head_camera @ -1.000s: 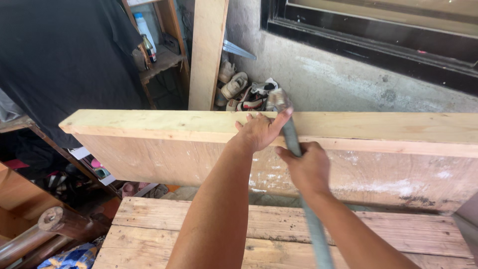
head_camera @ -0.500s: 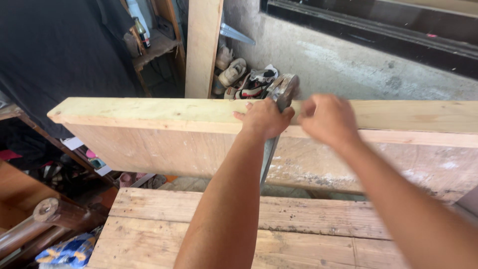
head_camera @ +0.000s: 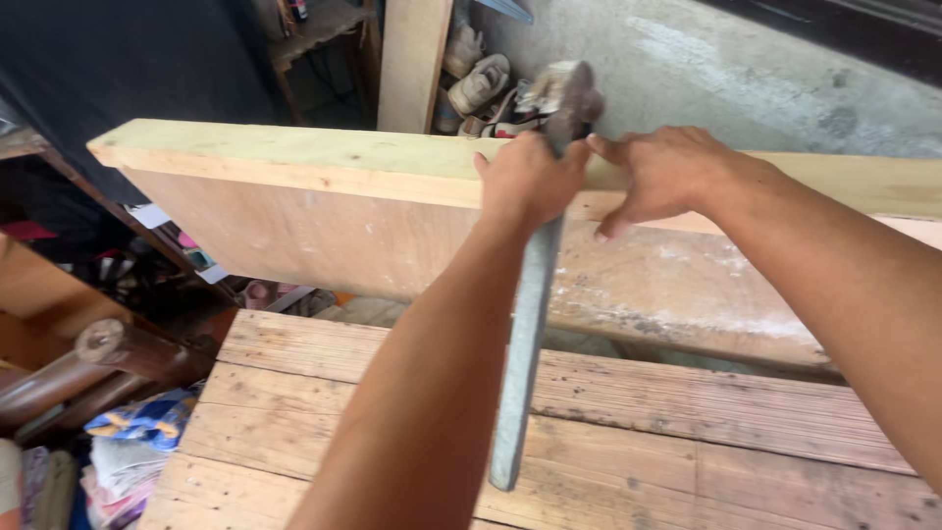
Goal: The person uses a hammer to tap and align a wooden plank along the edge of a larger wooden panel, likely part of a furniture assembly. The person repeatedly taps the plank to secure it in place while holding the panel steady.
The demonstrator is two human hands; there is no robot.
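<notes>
The left hand [head_camera: 530, 182] has its fingers closed around the grey metal tool [head_camera: 525, 324], near the tool's head, which sits at the top edge of the wooden board [head_camera: 324, 186]. The right hand [head_camera: 667, 172] rests open on that edge, holding nothing. The person seems to be setting the tool in place; next, the right hand must keep the board steady.

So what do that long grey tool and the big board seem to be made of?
The tool looks like metal: dull grey, flat, worn matte. The board looks like pale unfinished wood, with visible grain and a plywood-like face. The left hand grips the tool; the right hand rests on the board.
</notes>
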